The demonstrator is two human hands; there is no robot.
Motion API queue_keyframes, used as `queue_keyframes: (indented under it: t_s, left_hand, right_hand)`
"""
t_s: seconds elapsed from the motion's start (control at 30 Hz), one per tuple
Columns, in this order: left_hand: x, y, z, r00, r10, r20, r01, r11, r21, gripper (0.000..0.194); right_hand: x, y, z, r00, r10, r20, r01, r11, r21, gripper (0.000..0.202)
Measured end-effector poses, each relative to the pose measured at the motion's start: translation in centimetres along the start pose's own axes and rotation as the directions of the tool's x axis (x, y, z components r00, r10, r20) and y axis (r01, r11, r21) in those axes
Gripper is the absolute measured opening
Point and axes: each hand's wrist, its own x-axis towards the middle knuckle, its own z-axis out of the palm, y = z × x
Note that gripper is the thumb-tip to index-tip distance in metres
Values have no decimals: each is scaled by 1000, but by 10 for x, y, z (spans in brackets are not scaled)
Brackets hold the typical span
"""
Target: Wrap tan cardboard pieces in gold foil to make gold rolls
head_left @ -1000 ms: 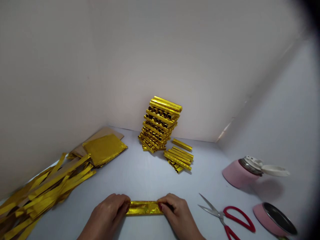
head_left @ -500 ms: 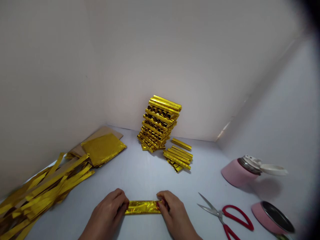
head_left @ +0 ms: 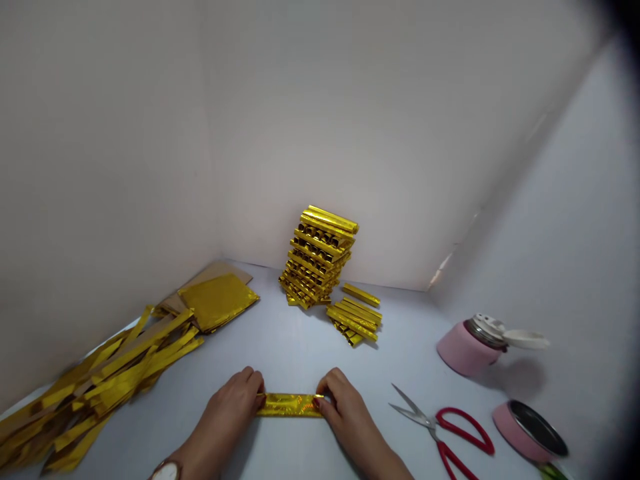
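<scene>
Strip of gold foil (head_left: 290, 405) held level between the left hand (head_left: 239, 400) and the right hand (head_left: 343, 403), over the near part of the desk (head_left: 285, 350).
Each hand pinches one end between thumb and fingers, the middle showing between them; whether its underside touches the surface, I cannot tell. A watch (head_left: 167, 472) sits on the left wrist. Beyond, a tall stack of gold tubes (head_left: 320, 257) stands beside a low pile of tubes (head_left: 355, 321). Loose gold strips (head_left: 117, 373) and gold sheets (head_left: 217, 300) lie to the left; to the right, red-handled scissors (head_left: 431, 423) with blades apart, an open-lidded pink flask (head_left: 463, 350) and a pink cup (head_left: 517, 430).
</scene>
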Motion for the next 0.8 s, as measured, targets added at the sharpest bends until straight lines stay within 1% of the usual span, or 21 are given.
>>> queue_keyframes:
  t_s: [0.1,0.23,0.33,0.5,0.67,0.8]
  left_hand:
    - [2,0,-4,1000,22,6,-22,999,-33,19]
    - [3,-3,-8,998,68,-16,-69,994,-89,18]
    - [0,-7,-5,994,92,-54,-99,985,-141,17]
    - [-9,-14,-1,987,127,-99,-145,969,-201,18]
    - [-22,-18,-3,976,184,-120,-206,955,-215,22]
    - [-30,-21,-5,948,293,-125,-311,935,-169,24]
  right_hand:
    - [0,-3,-3,1000,-30,5,30,1000,-10,18]
    - [0,-8,-7,999,-50,16,50,998,-29,20]
    - [2,-9,-10,997,-74,39,76,996,-51,22]
    - [2,-12,-14,989,-122,78,130,986,-102,17]
    - [-13,-18,-17,973,-210,100,227,949,-218,17]
    - [-27,-19,-20,944,-306,124,330,889,-318,14]
